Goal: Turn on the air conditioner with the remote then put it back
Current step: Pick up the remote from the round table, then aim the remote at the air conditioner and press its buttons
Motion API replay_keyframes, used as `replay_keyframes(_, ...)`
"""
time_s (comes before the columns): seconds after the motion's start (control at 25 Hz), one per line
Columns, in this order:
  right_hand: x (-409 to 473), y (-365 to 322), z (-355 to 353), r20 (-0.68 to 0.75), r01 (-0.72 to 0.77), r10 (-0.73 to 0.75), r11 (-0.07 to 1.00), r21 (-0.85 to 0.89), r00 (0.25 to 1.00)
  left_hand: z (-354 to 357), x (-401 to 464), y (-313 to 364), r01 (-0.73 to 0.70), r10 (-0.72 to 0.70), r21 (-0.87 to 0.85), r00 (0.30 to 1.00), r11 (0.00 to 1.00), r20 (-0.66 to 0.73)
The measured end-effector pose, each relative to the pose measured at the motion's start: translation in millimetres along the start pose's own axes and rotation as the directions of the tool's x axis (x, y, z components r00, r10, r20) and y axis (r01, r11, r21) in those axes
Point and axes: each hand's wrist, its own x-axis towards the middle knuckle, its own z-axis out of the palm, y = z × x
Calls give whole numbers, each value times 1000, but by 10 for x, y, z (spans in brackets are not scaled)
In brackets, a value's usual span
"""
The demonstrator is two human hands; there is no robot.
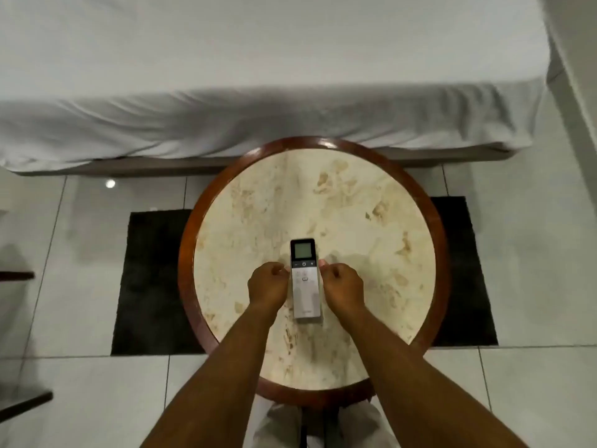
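Note:
A slim white air-conditioner remote (305, 286) with a grey screen at its far end lies flat on the round marble-topped table (355, 221), near the front centre. My left hand (268, 286) rests against its left side with curled fingers, the fingertips at the remote's edge. On the other side, my right hand (344, 286) mirrors it, fingertips touching the right edge near the button row. Both hands pinch the remote between them. No air conditioner is in view.
The table has a dark wooden rim (185, 263) and stands on a black rug (148, 279) over pale floor tiles. A bed with a white sheet (258, 76) runs along the far side. Dark furniture edges (19, 405) show at the left.

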Motion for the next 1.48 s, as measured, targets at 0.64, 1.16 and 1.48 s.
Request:
replay_keyframes(0.64, -14, -122, 251, 12, -73, 72, 994, 84, 997, 193, -118, 11, -30, 32, -87, 999, 996, 28)
replay_keyframes(1.16, -1168, -1458, -2393, -234, 225, -102, 777, 588, 967, -466, -1634, 2321, -781, 819, 460, 546, 423, 174)
replay_keyframes(1.48, -2869, -2438, -4441, -524, 628, -350, 502, 595, 776, -692, -3521, 4194, -763, 981, 619, -116, -188, 155)
